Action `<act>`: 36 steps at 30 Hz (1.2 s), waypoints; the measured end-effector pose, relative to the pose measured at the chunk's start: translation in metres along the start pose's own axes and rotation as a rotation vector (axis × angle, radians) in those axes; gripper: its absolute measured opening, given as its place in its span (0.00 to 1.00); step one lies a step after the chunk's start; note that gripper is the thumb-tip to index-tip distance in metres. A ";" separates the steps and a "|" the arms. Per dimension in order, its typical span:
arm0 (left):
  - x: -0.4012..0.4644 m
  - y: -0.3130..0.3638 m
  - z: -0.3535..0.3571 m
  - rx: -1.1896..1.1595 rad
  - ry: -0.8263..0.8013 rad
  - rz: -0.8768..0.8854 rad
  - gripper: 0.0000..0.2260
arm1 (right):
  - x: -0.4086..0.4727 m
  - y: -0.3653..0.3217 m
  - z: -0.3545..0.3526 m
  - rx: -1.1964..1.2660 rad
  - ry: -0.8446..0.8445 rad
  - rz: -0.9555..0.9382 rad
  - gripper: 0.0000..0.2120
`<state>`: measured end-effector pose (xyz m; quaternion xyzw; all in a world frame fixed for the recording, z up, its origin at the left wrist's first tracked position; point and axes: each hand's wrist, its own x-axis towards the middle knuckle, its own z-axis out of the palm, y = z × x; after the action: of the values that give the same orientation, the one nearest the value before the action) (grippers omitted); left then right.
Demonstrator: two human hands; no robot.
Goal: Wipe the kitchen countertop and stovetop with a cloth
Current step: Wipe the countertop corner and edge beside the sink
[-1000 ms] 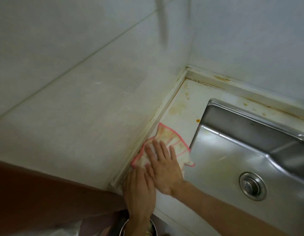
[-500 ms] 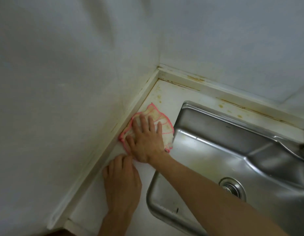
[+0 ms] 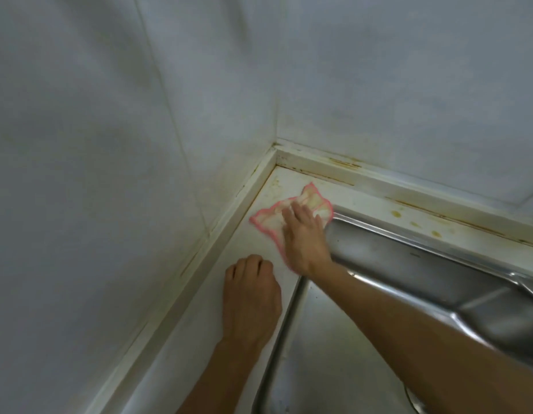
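Observation:
A cream cloth with a pink edge [image 3: 271, 219] lies flat on the white countertop [image 3: 253, 243] near the corner of the two walls. My right hand [image 3: 304, 237] presses down on the cloth, fingers spread and pointing toward the corner. My left hand [image 3: 250, 297] rests palm down on the bare counter strip between the wall trim and the sink, fingers curled, holding nothing. The stovetop is not in view.
A stainless steel sink [image 3: 408, 282] fills the right and lower right. Yellow-brown stains [image 3: 414, 224] dot the narrow counter strip behind it. White raised trim [image 3: 229, 228] runs along both tiled walls and meets at the corner.
My right hand has slid the cloth farther along the counter toward the wall corner. My left hand stays flat on the counter behind it. The view has tilted so more of the corner shows.

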<state>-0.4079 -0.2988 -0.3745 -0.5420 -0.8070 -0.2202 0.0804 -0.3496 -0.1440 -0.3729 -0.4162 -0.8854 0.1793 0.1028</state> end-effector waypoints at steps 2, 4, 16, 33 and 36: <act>0.009 0.000 0.002 -0.017 0.003 -0.028 0.05 | -0.022 -0.006 0.002 -0.008 -0.062 -0.140 0.24; 0.013 0.001 0.005 -0.009 0.017 -0.046 0.10 | -0.029 -0.008 0.001 -0.032 -0.152 -0.243 0.29; 0.070 0.016 0.022 0.078 -0.076 -0.126 0.29 | 0.079 0.007 -0.003 -0.178 -0.107 -0.204 0.26; 0.077 0.022 0.039 0.092 -0.179 -0.147 0.36 | 0.074 0.065 -0.023 -0.324 0.267 0.190 0.24; 0.079 0.023 0.039 0.048 -0.191 -0.161 0.38 | 0.059 0.084 -0.031 -0.311 0.279 0.294 0.23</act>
<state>-0.4142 -0.2084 -0.3737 -0.4920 -0.8569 -0.1540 -0.0016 -0.3177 -0.0417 -0.3767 -0.5720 -0.8096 -0.0054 0.1317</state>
